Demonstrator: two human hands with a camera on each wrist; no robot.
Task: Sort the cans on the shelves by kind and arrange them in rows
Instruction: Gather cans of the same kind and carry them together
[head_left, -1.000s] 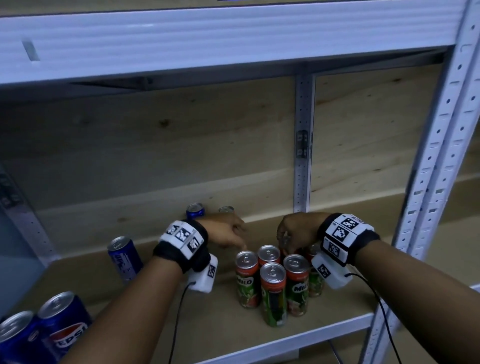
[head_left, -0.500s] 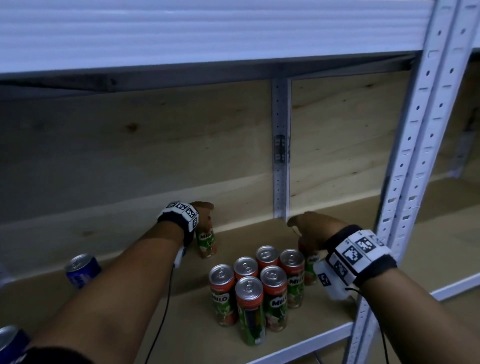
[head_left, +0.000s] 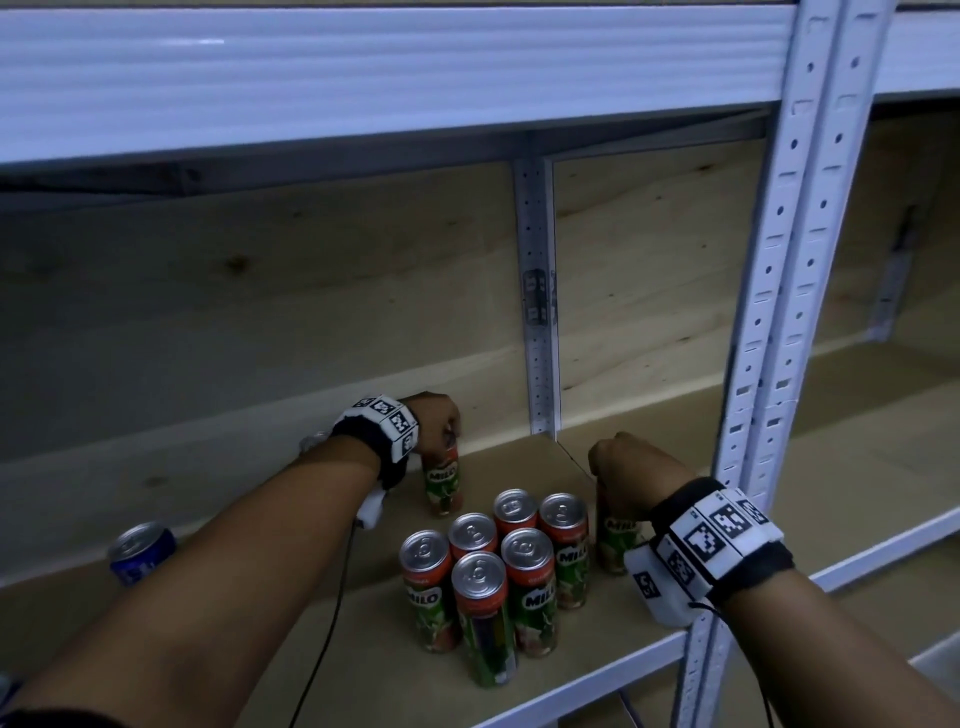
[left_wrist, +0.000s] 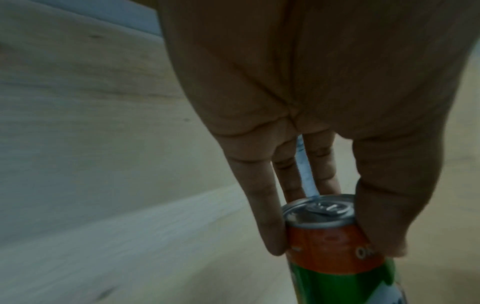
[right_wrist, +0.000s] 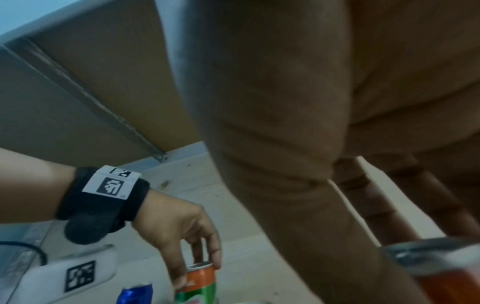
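Observation:
Several green-and-orange Milo cans (head_left: 498, 577) stand bunched near the front of the wooden shelf (head_left: 322, 654). My left hand (head_left: 436, 423) grips the top of another Milo can (head_left: 442, 480) from above, behind and left of the bunch; in the left wrist view its fingers (left_wrist: 262, 207) and thumb pinch that can (left_wrist: 335, 246) just below the rim. My right hand (head_left: 626, 470) grips a further Milo can (head_left: 615, 540) at the right of the bunch, and its top (right_wrist: 441, 265) shows blurred in the right wrist view. A blue Pepsi can (head_left: 140, 553) stands at the far left.
A white steel upright (head_left: 769, 364) rises just right of my right wrist, and a thinner rear post (head_left: 540, 312) stands behind the cans. The shelf above (head_left: 363, 73) overhangs low. Bare wooden boards run on to the right past the upright.
The view has shifted right, so the Pepsi cans slid out at left. My left hand reached back, took hold of a Milo can and carried it rightwards. My right hand stays on its can.

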